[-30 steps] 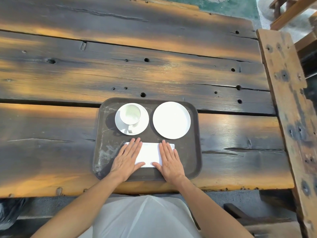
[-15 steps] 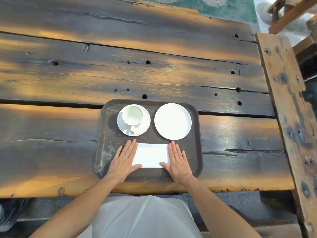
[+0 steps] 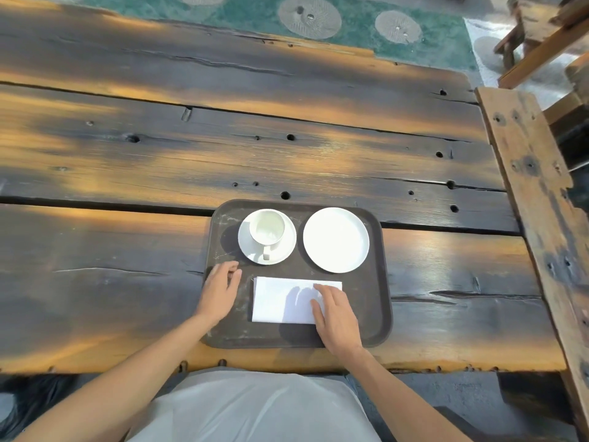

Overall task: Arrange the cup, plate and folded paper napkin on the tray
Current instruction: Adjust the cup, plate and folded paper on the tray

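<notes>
Cup (image 3: pixel 267 231), plate (image 3: pixel 336 239) and folded napkin (image 3: pixel 283 299) all sit on the tray (image 3: pixel 381 301); right hand (image 3: pixel 336 317) rests flat and spread on the napkin, left hand (image 3: pixel 221 290) loosely curled, empty; arrangement appears nearly complete.

Cup (image 3: pixel 267 230), plate (image 3: pixel 336 240), napkin (image 3: pixel 287 300), tray (image 3: pixel 377 282)
</notes>
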